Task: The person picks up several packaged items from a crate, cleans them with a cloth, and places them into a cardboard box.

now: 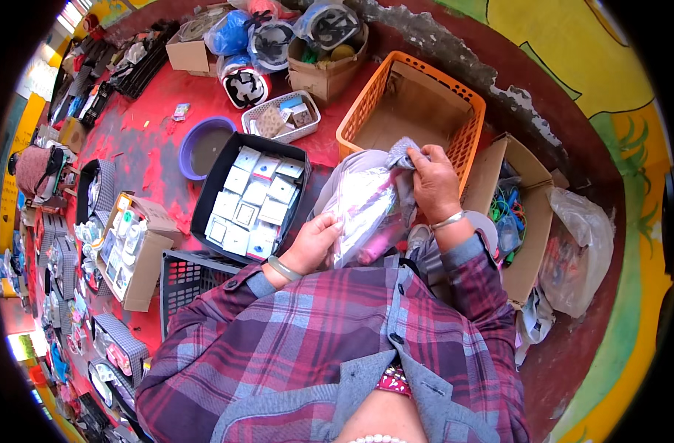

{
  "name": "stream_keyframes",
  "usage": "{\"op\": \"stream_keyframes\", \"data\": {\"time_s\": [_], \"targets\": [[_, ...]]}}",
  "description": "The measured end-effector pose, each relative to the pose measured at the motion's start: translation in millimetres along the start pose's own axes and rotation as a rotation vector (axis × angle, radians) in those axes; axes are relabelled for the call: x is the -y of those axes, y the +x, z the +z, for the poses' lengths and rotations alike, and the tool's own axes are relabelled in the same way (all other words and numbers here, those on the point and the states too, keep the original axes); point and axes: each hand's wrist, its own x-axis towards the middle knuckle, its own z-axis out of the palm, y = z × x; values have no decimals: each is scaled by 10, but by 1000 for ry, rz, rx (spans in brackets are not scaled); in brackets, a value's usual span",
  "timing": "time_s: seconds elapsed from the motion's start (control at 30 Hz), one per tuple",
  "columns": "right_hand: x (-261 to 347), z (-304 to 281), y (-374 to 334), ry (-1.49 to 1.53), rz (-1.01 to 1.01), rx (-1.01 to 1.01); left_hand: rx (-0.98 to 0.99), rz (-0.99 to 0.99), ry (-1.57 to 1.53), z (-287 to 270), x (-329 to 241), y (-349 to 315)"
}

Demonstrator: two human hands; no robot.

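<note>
Over my lap, a shiny clear plastic bag [360, 214] hangs between my two hands. My left hand [311, 242] is closed, thumb and fingers pinching the bag's lower left edge. In my right hand [434, 184], the closed fingers grip a bunched grey cloth [401, 153] above the bag's far side. Something pink [377, 247] shows through or beneath the plastic; its kind is unclear. Left of my hands stands a black bin [198, 214] filled with several small white boxes [254, 192]. Just beyond them is an orange plastic basket [353, 142] with cardboard inside.
To the right, a cardboard carton [532, 244] holds tangled coloured cords, beside a clear plastic sack [584, 247]. A purple basin [187, 159] and a white tray [307, 131] sit on the red floor. Bagged helmets [272, 46] lie at the back; an open carton [148, 277] stands left.
</note>
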Motion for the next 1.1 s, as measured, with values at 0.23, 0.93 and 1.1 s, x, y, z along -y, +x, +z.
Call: {"op": "stream_keyframes", "data": {"time_s": [0.23, 0.93, 1.1], "targets": [[792, 255, -336, 336, -411, 238, -146, 25, 6, 132, -307, -142], [191, 223, -235, 139, -153, 114, -319, 485, 143, 110, -694, 83], [-370, 87, -192, -30, 142, 80, -322, 438, 187, -104, -849, 157]]}}
